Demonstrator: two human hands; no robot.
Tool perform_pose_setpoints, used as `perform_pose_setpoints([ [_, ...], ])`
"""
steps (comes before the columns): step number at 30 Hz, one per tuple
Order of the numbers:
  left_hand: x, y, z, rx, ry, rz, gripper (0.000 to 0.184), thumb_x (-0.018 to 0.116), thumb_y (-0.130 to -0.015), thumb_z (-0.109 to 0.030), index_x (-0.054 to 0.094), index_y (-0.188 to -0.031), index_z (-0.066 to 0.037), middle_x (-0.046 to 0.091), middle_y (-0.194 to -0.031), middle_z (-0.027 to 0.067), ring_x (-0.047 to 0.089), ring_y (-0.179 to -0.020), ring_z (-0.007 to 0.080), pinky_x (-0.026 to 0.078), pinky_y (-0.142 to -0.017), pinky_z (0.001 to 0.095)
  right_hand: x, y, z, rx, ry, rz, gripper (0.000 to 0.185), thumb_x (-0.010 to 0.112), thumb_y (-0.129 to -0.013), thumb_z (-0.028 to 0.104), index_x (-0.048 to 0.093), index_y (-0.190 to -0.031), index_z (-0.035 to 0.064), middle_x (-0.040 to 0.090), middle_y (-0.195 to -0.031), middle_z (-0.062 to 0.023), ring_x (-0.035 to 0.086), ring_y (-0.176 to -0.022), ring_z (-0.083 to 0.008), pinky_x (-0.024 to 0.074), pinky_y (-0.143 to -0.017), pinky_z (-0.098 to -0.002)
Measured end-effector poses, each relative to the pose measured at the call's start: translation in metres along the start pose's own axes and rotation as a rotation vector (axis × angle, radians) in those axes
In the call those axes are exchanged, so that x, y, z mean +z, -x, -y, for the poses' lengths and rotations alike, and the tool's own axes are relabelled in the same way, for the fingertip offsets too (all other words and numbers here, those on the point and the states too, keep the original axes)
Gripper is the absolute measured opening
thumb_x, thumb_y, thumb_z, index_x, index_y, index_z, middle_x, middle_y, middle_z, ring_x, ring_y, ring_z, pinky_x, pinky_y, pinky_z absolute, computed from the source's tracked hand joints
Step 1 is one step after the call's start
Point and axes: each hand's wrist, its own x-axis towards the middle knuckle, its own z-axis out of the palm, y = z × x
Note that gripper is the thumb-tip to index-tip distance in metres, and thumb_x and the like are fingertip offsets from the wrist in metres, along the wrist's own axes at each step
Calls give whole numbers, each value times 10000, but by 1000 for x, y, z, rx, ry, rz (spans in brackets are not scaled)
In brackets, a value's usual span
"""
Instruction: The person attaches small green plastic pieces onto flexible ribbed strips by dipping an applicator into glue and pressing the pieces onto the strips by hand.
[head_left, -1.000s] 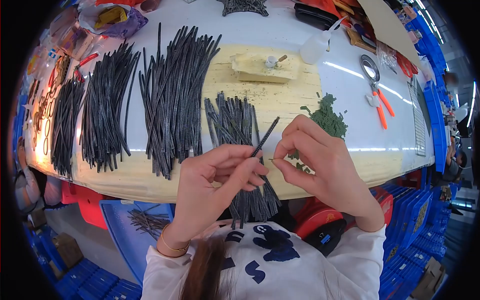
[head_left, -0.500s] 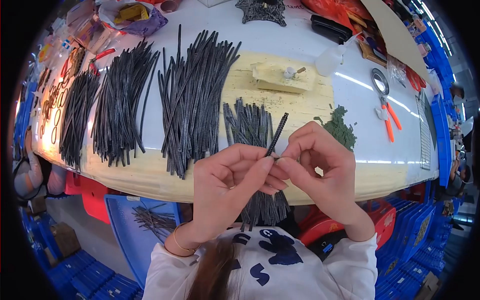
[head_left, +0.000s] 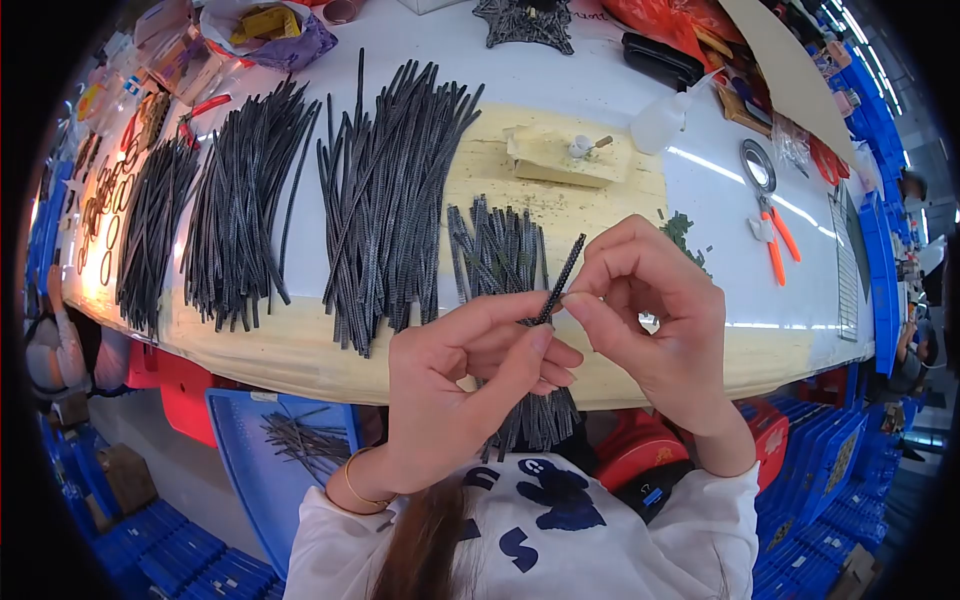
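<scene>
A short black braided strip (head_left: pixel 566 272) stands tilted between my hands. My left hand (head_left: pixel 465 365) pinches its lower end between thumb and index finger, the other fingers loosely curled. My right hand (head_left: pixel 655 315) is closed in a pinch right beside the strip's lower part; what lies between its fingertips is too small to tell. Behind and below my hands, a bundle of dark strips (head_left: pixel 500 240) lies across the table edge, partly hidden by them. A pile of small green-black pieces (head_left: pixel 683 238) lies just beyond my right hand.
Larger bundles of black strips (head_left: pixel 395 190) lie to the left on the white table. Beyond sit a yellow block (head_left: pixel 565 170), a white squeeze bottle (head_left: pixel 660 120) and orange-handled pliers (head_left: pixel 778 245). A blue tray (head_left: pixel 235 420) with loose strips stands below the table.
My right hand has shifted slightly right and covers more of the green-black pile. The strip has moved a little right and tilts more. My left hand's thumb has risen slightly along it.
</scene>
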Motion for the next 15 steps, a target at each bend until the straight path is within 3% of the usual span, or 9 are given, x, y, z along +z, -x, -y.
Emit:
perform_pose_setpoints([
  [7,-3,-1,4,79,-157,-12,233,579,-831,31,590,-1062,55,677,-782,131,656,-681,149,517,-604,189,-5,-6,13,80,88,65,119,639,-704,-71,586,-764,17,528,-849,-32,384,-560,-50,307,-506,-148],
  [11,-5,-5,5,229,-304,-32,178,592,-807,37,628,-980,61,679,-768,119,650,-665,138,505,-594,176,-8,-8,18,48,136,138,116,644,-714,-67,587,-780,10,529,-849,-32,379,-550,-45,307,-506,-143],
  [15,-5,-4,4,201,-212,-83,147,596,-798,37,640,-935,64,680,-768,110,648,-661,134,498,-587,173,0,-3,7,104,-18,11,96,640,-745,-40,595,-797,27,518,-823,3,352,-528,-32,281,-471,-157],
])
